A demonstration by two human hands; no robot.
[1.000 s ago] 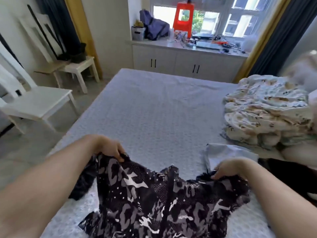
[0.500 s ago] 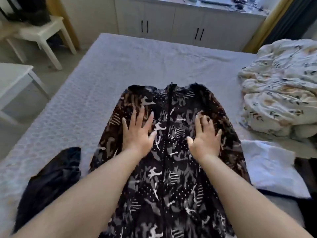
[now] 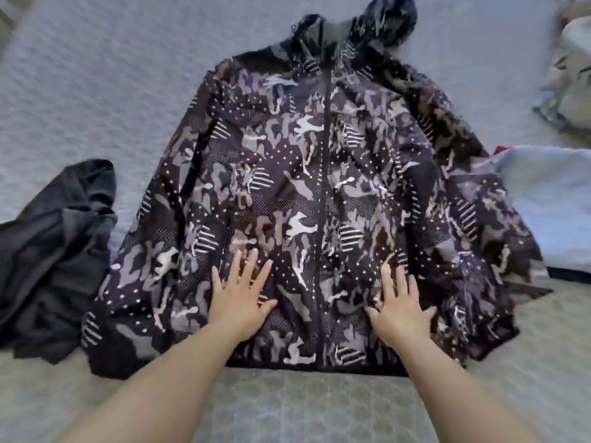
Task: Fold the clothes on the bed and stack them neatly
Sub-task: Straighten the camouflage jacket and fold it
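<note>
A dark camouflage-print zip jacket (image 3: 307,187) lies spread flat, front up, on the grey bed (image 3: 96,75), hood toward the far side. My left hand (image 3: 240,298) presses flat on its lower left front, fingers spread. My right hand (image 3: 399,308) presses flat on the lower right front, just right of the zipper. Both sleeves lie out along the sides.
A crumpled black garment (image 3: 54,251) lies to the left of the jacket, touching its sleeve. A pale blue folded cloth (image 3: 550,199) sits at the right, partly under the right sleeve. A patterned cream quilt (image 3: 572,68) is bunched at the far right.
The jacket went from held up by its shoulders to lying flat. My two flat hands have slid from the chest down toward the hem, and the view has tilted further down.
</note>
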